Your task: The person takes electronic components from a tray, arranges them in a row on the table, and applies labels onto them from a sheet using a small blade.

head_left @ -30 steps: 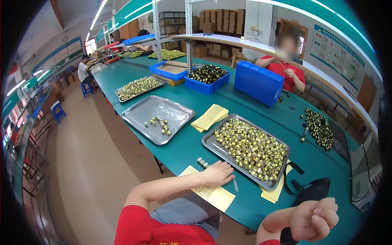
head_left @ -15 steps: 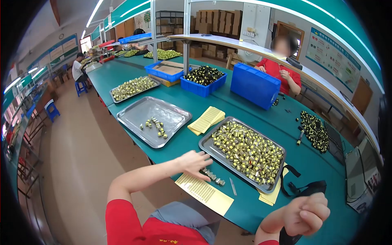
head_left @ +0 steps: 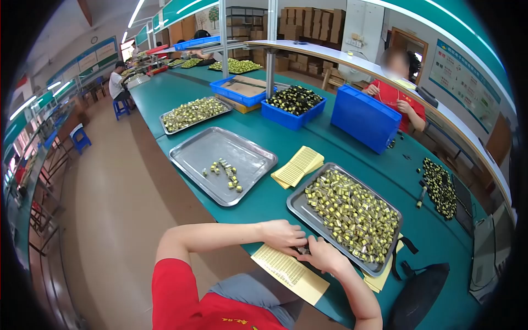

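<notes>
My left hand [head_left: 283, 235] and my right hand [head_left: 323, 254] meet at the table's near edge, between the sheet of yellow labels and the full tray. Fingers of both are bent and closed around a row of small metal parts [head_left: 302, 250], mostly hidden beneath them. Printed rows cover the yellow label sheet [head_left: 289, 273] just below my hands. Right beside them, a metal tray [head_left: 297, 208] holds a heap of small yellow-and-silver components [head_left: 352, 214].
Another metal tray [head_left: 190, 159] at left holds a few components. Yellow sheets [head_left: 298, 166] lie between the trays. Farther back stand a smaller full tray [head_left: 195, 113], a blue bin of black-and-yellow parts [head_left: 291, 116] and an upright blue crate [head_left: 364, 118]. A person in red [head_left: 399, 102] sits opposite.
My right hand has come in from the lower right, where it was a raised fist, to the row of metal parts. My left hand's fingers have closed in around the row. The camera view has shifted slightly.
</notes>
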Demonstrator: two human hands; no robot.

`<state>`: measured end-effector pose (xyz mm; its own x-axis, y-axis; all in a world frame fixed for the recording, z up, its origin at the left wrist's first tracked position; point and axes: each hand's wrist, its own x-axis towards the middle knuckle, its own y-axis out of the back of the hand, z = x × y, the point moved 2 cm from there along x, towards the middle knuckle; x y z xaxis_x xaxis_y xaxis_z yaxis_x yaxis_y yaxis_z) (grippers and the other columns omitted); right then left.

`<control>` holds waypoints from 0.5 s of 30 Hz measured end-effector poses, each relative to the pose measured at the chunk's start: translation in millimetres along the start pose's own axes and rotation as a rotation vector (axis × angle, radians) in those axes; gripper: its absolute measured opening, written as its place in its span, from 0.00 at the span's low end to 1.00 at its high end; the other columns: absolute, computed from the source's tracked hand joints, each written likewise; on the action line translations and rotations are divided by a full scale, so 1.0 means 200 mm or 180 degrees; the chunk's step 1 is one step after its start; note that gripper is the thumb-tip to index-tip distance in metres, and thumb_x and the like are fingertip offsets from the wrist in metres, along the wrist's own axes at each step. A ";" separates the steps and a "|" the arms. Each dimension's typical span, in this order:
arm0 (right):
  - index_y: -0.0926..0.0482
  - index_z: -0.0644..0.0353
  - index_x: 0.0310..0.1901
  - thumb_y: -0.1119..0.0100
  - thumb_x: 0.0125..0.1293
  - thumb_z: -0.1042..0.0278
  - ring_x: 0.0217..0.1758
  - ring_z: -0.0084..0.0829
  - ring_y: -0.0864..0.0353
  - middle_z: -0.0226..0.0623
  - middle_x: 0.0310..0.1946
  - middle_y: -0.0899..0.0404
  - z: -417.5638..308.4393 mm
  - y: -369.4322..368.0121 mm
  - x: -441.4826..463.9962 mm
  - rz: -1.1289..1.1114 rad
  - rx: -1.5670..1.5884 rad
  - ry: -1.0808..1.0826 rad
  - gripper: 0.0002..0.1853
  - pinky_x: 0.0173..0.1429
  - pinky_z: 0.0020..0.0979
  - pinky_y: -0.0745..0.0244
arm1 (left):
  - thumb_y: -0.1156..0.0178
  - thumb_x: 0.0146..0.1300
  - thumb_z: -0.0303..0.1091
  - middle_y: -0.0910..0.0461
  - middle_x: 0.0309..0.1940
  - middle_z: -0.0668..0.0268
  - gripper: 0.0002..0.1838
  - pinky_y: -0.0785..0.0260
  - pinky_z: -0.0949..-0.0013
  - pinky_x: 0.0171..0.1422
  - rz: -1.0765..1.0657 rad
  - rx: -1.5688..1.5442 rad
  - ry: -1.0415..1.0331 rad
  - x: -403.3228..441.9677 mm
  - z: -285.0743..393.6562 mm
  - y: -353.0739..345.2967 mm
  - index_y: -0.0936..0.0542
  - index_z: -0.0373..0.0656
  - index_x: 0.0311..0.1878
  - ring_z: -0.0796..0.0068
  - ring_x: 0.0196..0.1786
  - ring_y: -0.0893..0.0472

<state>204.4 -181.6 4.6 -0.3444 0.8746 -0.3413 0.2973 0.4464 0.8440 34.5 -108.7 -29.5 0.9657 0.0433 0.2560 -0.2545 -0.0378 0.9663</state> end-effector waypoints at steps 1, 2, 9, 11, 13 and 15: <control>0.32 0.71 0.53 0.32 0.62 0.48 0.47 0.61 0.17 0.67 0.46 0.23 0.00 -0.01 0.01 0.0002 0.0075 0.0007 0.33 0.50 0.50 0.19 | 0.38 0.65 0.57 0.27 0.32 0.65 0.24 0.25 0.66 0.25 0.0121 0.0052 -0.0129 -0.01 -0.01 -0.02 0.27 0.43 0.40 0.68 0.36 0.22; 0.31 0.71 0.53 0.31 0.62 0.49 0.47 0.62 0.17 0.67 0.46 0.23 0.00 -0.02 0.02 0.0007 0.0141 -0.0002 0.33 0.50 0.50 0.19 | 0.38 0.66 0.54 0.29 0.30 0.68 0.21 0.27 0.71 0.22 0.0343 0.0166 -0.0275 -0.02 -0.02 -0.04 0.27 0.44 0.38 0.72 0.34 0.23; 0.23 0.71 0.42 0.34 0.66 0.58 0.36 0.47 0.13 0.52 0.34 0.15 0.00 0.02 0.01 0.0270 0.0804 -0.0105 0.19 0.41 0.43 0.19 | 0.40 0.69 0.50 0.29 0.29 0.69 0.17 0.27 0.69 0.22 0.0317 0.0017 -0.0334 -0.02 -0.06 -0.08 0.27 0.45 0.39 0.74 0.30 0.22; 0.21 0.71 0.42 0.36 0.67 0.60 0.28 0.41 0.13 0.49 0.31 0.15 -0.06 0.08 0.00 0.0091 0.1263 -0.0341 0.18 0.36 0.39 0.20 | 0.42 0.70 0.50 0.28 0.29 0.69 0.17 0.26 0.68 0.23 0.0250 -0.0053 -0.0208 -0.04 -0.09 -0.06 0.28 0.45 0.41 0.73 0.30 0.20; 0.20 0.70 0.43 0.38 0.69 0.61 0.21 0.33 0.16 0.45 0.28 0.16 -0.06 0.07 0.04 0.0291 0.1432 -0.0198 0.16 0.31 0.34 0.22 | 0.43 0.71 0.49 0.27 0.30 0.68 0.16 0.25 0.67 0.24 0.0208 -0.0079 -0.0064 -0.07 -0.11 -0.03 0.27 0.45 0.42 0.72 0.31 0.18; 0.20 0.70 0.43 0.38 0.69 0.61 0.22 0.34 0.15 0.45 0.28 0.15 -0.12 0.10 0.10 0.0415 0.1496 -0.0165 0.16 0.31 0.35 0.22 | 0.44 0.72 0.49 0.26 0.31 0.68 0.16 0.25 0.67 0.25 0.0202 -0.0053 0.0086 -0.12 -0.17 0.04 0.27 0.45 0.43 0.70 0.33 0.16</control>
<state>182.6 -159.0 24.1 -0.2362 0.9319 -0.2753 0.7089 0.3590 0.6071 7.2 -77.0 -26.5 0.9459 0.0682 0.3172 -0.3163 -0.0247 0.9484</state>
